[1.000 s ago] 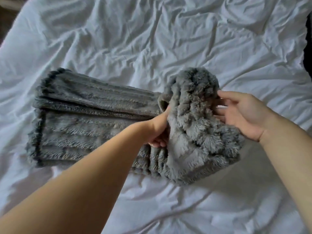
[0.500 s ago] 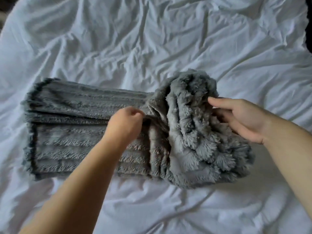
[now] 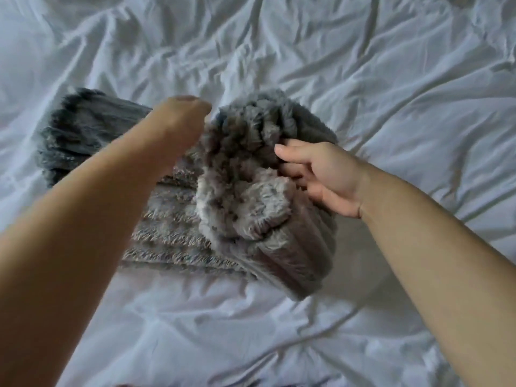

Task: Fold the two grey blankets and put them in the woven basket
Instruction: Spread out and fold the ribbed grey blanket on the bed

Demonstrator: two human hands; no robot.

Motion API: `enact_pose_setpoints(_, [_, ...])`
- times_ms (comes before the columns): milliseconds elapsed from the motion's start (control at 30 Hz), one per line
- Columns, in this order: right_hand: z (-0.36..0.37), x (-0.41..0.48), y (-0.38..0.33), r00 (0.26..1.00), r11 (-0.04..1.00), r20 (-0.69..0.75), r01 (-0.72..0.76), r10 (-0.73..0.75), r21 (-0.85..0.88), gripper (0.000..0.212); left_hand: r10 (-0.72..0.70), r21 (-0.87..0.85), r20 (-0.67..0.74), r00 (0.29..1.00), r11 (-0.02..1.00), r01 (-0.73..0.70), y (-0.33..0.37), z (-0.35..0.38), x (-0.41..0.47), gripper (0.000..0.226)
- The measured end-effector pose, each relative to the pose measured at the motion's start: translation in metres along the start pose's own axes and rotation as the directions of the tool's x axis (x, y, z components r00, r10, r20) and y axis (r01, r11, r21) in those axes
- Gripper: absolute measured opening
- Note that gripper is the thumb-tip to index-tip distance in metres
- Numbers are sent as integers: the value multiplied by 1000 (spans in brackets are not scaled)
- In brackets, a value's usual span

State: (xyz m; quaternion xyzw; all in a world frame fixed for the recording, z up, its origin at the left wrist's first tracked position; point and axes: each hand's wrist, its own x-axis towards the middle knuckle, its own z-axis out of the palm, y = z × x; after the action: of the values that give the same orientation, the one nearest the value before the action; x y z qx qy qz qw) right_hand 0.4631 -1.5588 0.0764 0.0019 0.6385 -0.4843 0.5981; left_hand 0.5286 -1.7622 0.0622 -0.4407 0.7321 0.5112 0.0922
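Observation:
One fluffy grey blanket (image 3: 173, 219) lies folded into a long strip on the white bed. Its right end is bunched up into a thick raised fold (image 3: 251, 169). My right hand (image 3: 324, 174) grips that fold from the right, thumb on top and fingers tucked into the fur. My left hand (image 3: 178, 118) is at the fold's far left edge with its fingers curled and pinches the fabric there; my forearm hides much of the strip. No second blanket or woven basket is in view.
A wrinkled white sheet (image 3: 391, 93) covers the whole bed on all sides of the blanket. A dark edge (image 3: 514, 55) shows at the far right of the view.
The bunched end has been lifted and carried left over the flat strip. My left hand has moved up and away to the fold's far edge. My right hand followed with the fold.

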Motion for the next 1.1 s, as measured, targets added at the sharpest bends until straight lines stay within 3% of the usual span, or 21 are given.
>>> enact_pose_setpoints(33, [5,7,0,1000,1000,-14,6,-6,14,32,119,27,-42,992,993,-118,12,-3,-4,18])
enact_pose_setpoints(100, [13,20,2,998,1000,-56,4,-4,-10,49,231,73,81,970,969,-237,31,9,-14,45])
enact_pose_setpoints(133, [19,24,5,997,998,-77,-4,0,-58,57,197,129,178,964,967,-222,37,22,-17,65])
enact_pose_setpoints(200, [29,27,15,998,1000,-58,8,-9,-24,51,29,322,277,960,939,-121,36,52,-20,94])
enact_pose_setpoints(300, [29,22,34,1000,965,30,-1,-7,262,39,-172,501,171,970,863,65,14,78,-16,109])
enact_pose_setpoints(333, [23,21,41,999,953,-20,33,-28,301,38,-186,497,137,973,863,95,6,80,-13,113])
enact_pose_setpoints(400, [8,22,53,959,942,-263,179,-104,283,37,-190,497,89,978,859,122,-7,84,-6,121])
enact_pose_setpoints(467, [0,23,65,818,947,-542,298,-189,119,36,-158,543,57,986,833,102,-15,89,-2,125])
enact_pose_setpoints(500, [-2,24,72,699,952,-669,304,-252,-41,35,-125,570,53,991,819,72,-17,92,-1,124])
enact_pose_setpoints(567, [-8,25,86,475,924,-794,155,-379,-348,31,-19,604,51,998,797,-16,-19,99,-1,116])
enact_pose_setpoints(600, [-14,26,93,413,906,-818,45,-401,-422,39,35,607,41,999,793,-53,-20,102,-1,109])
enact_pose_setpoints(633, [-22,28,98,410,917,-842,-32,-350,-397,56,70,596,27,997,800,-73,-20,104,0,100])
enact_pose_setpoints(667, [-29,27,100,471,954,-848,-47,-241,-297,72,84,566,20,996,820,-80,-22,106,2,91])
enact_pose_setpoints(700, [-35,27,102,570,984,-811,-20,-134,-177,84,78,510,27,997,856,-81,-24,110,5,83])
enact_pose_setpoints(767, [-43,29,108,732,996,-675,60,-90,-68,90,40,300,119,992,951,-75,-30,119,10,74])
enact_pose_setpoints(833, [-44,34,113,765,991,-633,61,-122,-118,93,36,62,223,974,997,-51,-39,124,9,72])
enact_pose_setpoints(933, [-36,47,112,704,964,-686,-7,-183,-264,107,21,-109,246,969,994,7,-47,117,6,75])
enact_pose_setpoints(1000, [-26,53,111,660,941,-710,-11,-247,-338,111,-43,-12,243,969,999,47,-38,109,6,82])
enact_pose_setpoints(1033, [-20,53,111,651,939,-714,-4,-258,-343,112,-99,119,229,968,990,73,-26,105,5,86])
enact_pose_setpoints(1067, [-14,53,110,648,943,-719,-1,-252,-332,113,-166,324,178,970,941,101,-9,102,0,90])
enact_pose_setpoints(1100, [-10,53,109,647,948,-726,-15,-232,-317,114,-184,555,95,978,826,102,10,100,-7,91])
